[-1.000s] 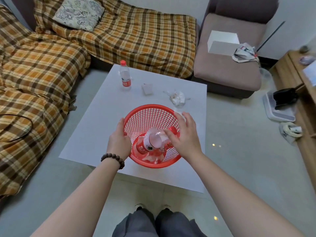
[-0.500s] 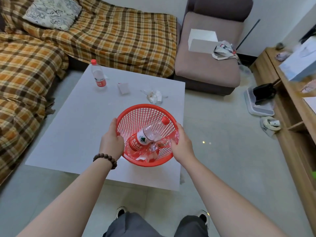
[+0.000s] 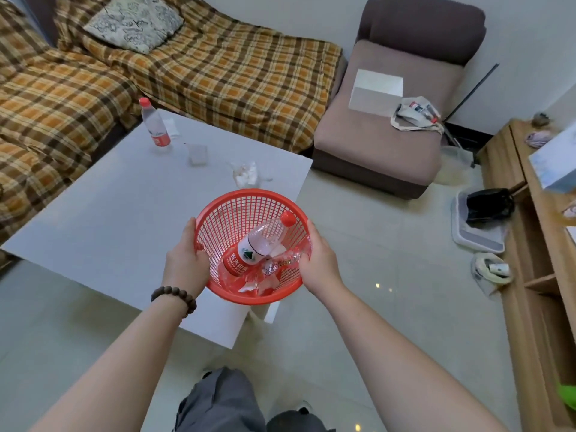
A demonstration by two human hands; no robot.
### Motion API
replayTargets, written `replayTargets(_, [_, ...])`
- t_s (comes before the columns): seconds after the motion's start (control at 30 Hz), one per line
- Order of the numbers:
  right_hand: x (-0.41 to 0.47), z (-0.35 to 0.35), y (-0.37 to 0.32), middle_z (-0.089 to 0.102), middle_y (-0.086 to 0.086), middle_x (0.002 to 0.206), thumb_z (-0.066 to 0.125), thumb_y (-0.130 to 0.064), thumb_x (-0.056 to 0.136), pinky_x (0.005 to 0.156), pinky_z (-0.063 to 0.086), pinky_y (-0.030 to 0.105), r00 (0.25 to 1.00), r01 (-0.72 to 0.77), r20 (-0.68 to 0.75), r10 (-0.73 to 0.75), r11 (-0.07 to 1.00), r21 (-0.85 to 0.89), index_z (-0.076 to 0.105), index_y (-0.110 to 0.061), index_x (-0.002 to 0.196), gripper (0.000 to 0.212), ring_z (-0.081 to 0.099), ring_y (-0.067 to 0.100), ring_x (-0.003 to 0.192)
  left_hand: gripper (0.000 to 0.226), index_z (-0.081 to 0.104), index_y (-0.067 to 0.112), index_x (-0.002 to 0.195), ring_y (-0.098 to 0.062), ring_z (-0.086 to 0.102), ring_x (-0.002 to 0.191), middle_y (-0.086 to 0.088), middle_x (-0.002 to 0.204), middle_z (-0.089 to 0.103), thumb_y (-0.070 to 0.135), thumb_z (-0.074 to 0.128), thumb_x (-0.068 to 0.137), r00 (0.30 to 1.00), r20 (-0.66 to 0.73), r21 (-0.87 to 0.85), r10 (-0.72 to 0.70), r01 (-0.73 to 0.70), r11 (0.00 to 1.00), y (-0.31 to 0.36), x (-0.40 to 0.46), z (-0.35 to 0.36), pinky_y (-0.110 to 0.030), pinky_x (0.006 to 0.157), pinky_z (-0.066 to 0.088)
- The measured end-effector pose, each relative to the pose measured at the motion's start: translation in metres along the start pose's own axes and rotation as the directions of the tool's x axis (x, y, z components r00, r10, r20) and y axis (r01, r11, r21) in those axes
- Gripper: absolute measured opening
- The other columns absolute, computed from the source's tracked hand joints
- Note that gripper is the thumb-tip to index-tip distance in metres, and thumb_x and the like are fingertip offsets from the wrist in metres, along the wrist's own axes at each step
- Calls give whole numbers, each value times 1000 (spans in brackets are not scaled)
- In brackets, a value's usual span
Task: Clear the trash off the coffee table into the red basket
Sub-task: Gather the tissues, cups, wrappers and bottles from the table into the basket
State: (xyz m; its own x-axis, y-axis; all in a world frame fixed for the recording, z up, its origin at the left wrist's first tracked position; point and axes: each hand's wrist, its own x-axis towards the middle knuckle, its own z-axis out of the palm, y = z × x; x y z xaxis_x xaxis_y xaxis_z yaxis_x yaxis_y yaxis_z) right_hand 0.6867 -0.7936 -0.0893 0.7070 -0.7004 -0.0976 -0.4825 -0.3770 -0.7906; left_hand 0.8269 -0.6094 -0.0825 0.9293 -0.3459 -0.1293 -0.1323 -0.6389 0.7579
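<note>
The red basket point(image 3: 249, 202) is held over the near right corner of the white coffee table point(image 3: 118, 219). My left hand point(image 3: 185, 260) grips its left rim and my right hand point(image 3: 321, 260) grips its right rim. Inside lie a plastic bottle point(image 3: 261, 244) with a red cap and label, plus crumpled clear wrappers. Left on the table are an upright water bottle point(image 3: 154, 126), a small clear cup point(image 3: 197, 154) and a crumpled white tissue point(image 3: 246, 174).
A plaid-covered sofa point(image 3: 218, 73) wraps the table's far and left sides. A brown armchair point(image 3: 389, 135) with a white box stands at the back right. A wooden shelf unit point(image 3: 536, 275) runs along the right, with a tray and a black bag on the floor.
My right hand let the bottle drop into the basket and took hold of the right rim. The basket has shifted toward the table's near right corner.
</note>
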Motion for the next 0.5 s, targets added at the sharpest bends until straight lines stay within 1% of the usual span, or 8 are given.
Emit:
replayTargets(0.1, [13, -9, 10, 47, 6, 137, 40, -6, 91, 99, 36, 25, 999, 11, 41, -12, 1000, 26, 24, -28, 147, 63, 48, 21, 122, 61, 25, 27, 143, -11, 54, 68, -3, 93, 53, 5, 38, 88, 998, -53, 4, -20, 20, 1000, 10, -4, 11, -24, 49, 44])
replayTargets(0.17, [26, -8, 15, 46, 5, 137, 41, -4, 90, 97, 35, 23, 996, 27, 90, -29, 999, 29, 23, -29, 148, 65, 48, 20, 122, 61, 26, 26, 144, -8, 53, 68, -4, 94, 53, 5, 38, 88, 996, -87, 20, -32, 34, 999, 12, -2, 16, -23, 50, 41])
replayTargets(0.3, [56, 2, 17, 45, 3, 137, 39, -3, 91, 93, 35, 21, 984, 28, 172, -36, 998, 49, 21, -29, 148, 64, 47, 19, 123, 59, 28, 24, 143, -11, 54, 67, -6, 95, 54, 4, 38, 88, 986, -147, 8, -81, 83, 997, 17, 15, 22, -23, 51, 42])
replayTargets(0.37, [75, 7, 16, 44, 2, 137, 40, -5, 93, 90, 36, 20, 979, 48, 194, -57, 998, 51, 21, -29, 148, 63, 46, 18, 123, 58, 29, 23, 143, -9, 53, 67, -6, 96, 54, 4, 37, 89, 979, -178, -2, -103, 105, 995, 18, 29, 26, -22, 50, 42])
replayTargets(0.43, [102, 10, 14, 45, 2, 136, 41, -5, 93, 90, 37, 21, 973, 81, 212, -90, 995, 50, 21, -28, 147, 62, 46, 17, 123, 58, 29, 23, 143, -7, 52, 67, -5, 96, 53, 4, 37, 89, 970, -213, -7, -115, 116, 993, 21, 49, 33, -21, 49, 39])
replayTargets(0.47, [118, 11, 13, 45, 2, 136, 41, -4, 92, 91, 38, 22, 971, 97, 215, -105, 994, 45, 22, -28, 147, 63, 46, 17, 123, 57, 30, 23, 142, -8, 52, 67, -4, 97, 53, 4, 38, 89, 966, -232, -7, -117, 118, 993, 24, 60, 37, -20, 51, 39])
replayTargets(0.5, [136, 11, 11, 45, 3, 136, 42, -2, 91, 93, 38, 23, 970, 109, 215, -114, 993, 36, 22, -27, 147, 64, 47, 18, 123, 58, 31, 23, 142, -12, 53, 69, -4, 97, 53, 4, 38, 88, 961, -250, -7, -120, 122, 992, 27, 73, 42, -22, 56, 40])
